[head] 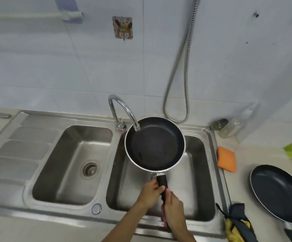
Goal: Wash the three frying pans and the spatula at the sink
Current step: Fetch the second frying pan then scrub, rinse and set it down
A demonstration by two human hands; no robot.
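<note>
1. Pan (154, 144) held level over the R basin (199, 186), its far rim under the tap (124, 109) spout.
2. L hand (151, 192) grip closed round the pan handle (162, 183), upper part.
3. R hand (174, 213) grip closed round the same handle, lower down, just behind L.
4. 2nd pan (279, 193) on table (256, 154) at R, well apart.
5. Orange sponge (226, 158) at sink edge, betw. basin and 2nd pan.
6. L basin (72, 165) beside it; no water visible from tap.
</note>
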